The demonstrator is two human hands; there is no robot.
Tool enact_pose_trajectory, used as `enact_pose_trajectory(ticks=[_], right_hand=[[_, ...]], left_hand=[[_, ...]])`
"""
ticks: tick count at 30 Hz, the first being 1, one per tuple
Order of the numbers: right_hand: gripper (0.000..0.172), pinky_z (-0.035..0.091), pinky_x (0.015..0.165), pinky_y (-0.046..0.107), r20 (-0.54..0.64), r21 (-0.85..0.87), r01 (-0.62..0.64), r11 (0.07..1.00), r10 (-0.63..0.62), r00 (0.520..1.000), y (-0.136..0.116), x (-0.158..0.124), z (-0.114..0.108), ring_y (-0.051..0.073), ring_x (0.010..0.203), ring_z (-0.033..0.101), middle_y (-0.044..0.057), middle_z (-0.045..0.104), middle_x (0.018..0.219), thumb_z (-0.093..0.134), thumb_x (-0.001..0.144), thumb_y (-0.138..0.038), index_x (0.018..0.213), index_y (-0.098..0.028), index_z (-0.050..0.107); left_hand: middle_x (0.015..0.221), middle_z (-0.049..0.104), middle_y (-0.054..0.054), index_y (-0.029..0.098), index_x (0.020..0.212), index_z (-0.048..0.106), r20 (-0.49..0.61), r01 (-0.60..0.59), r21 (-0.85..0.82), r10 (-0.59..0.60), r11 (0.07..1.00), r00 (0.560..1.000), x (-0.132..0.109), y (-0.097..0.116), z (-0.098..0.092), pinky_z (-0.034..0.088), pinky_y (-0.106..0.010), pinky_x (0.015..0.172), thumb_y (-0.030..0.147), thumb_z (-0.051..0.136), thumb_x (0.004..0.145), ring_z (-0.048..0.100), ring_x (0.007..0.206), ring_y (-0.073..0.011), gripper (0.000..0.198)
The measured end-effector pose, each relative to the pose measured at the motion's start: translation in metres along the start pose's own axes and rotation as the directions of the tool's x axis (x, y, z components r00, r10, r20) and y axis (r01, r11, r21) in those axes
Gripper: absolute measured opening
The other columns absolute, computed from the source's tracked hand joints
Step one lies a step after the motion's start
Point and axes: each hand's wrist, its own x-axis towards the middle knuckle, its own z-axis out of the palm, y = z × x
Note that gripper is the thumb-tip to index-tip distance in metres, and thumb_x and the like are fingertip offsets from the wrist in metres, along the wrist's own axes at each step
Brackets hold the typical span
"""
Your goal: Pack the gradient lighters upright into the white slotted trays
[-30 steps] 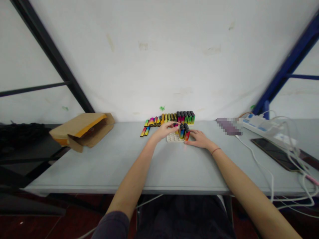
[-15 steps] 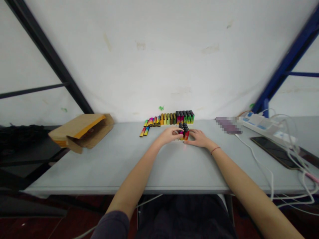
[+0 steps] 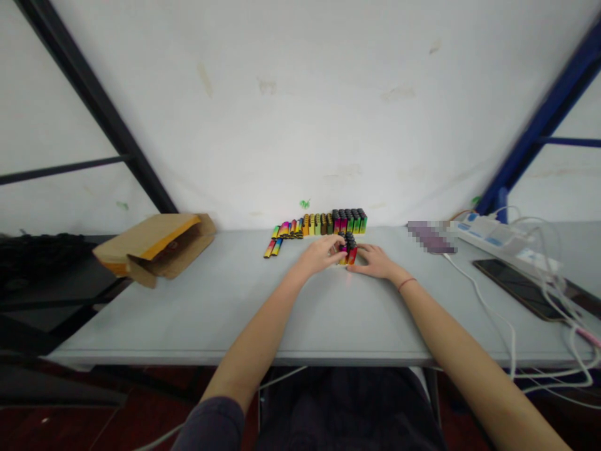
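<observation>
A tight cluster of upright disposable lighters (image 3: pixel 348 249) with rainbow-coloured bodies and black tops stands between my hands on the grey table (image 3: pixel 225 326). My left hand (image 3: pixel 322 255) reaches it from the left, its fingertips against the cluster, and I cannot tell whether they grip a lighter. My right hand (image 3: pixel 374 262) lies flat with its fingers apart, touching the cluster's right side. A white tray is hidden behind my hands. Beyond them stands a row of upright lighters (image 3: pixel 348 221), with lighters lying on their sides (image 3: pixel 287 229) to its left.
A torn cardboard envelope (image 3: pixel 157 246) lies at the table's left end. To the right are a blurred purple object (image 3: pixel 431 237), a white power strip (image 3: pixel 493 235), a dark phone (image 3: pixel 516 288) and tangled white cables (image 3: pixel 558 300). A white wall rises behind the table.
My left hand has moved right and down from above the white tray to the cluster. The tray no longer shows. My right hand has barely moved.
</observation>
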Motion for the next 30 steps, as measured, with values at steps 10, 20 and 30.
enact_pose_trajectory(ticks=[10,20,30], right_hand=[[0.084,0.034,0.124,0.053,0.017,-0.008,-0.018,1.0,0.018,1.0,-0.003,-0.001,-0.003,0.041,0.148,0.047,0.019,0.053,0.159,0.057,0.092,-0.079,0.149,-0.018,0.062],[0.084,0.035,0.122,0.055,0.021,0.004,-0.015,1.0,0.015,1.0,-0.002,-0.001,-0.005,0.042,0.147,0.047,0.018,0.053,0.159,0.058,0.091,-0.08,0.149,-0.02,0.062],[0.084,0.035,0.123,0.054,0.02,0.007,-0.01,1.0,0.01,1.0,-0.003,-0.001,-0.005,0.042,0.147,0.048,0.018,0.054,0.159,0.057,0.091,-0.079,0.148,-0.018,0.062]], left_hand=[[0.106,0.074,-0.005,0.023,0.134,0.066,-0.071,0.159,0.096,-0.153,0.983,0.986,-0.001,0.006,-0.018,0.052,-0.03,0.087,0.04,0.06,0.099,0.069,0.086,-0.019,0.039],[0.138,0.064,-0.022,0.022,0.122,0.078,-0.404,0.815,0.347,-0.71,0.465,0.577,-0.04,-0.045,-0.074,0.045,-0.058,0.103,0.037,0.055,0.098,0.051,0.131,-0.0443,0.037],[0.122,0.075,-0.017,0.025,0.113,0.077,-0.231,0.753,0.408,-0.74,0.516,0.632,-0.034,-0.047,-0.059,0.04,-0.057,0.107,0.033,0.066,0.091,0.06,0.127,-0.0422,0.026]])
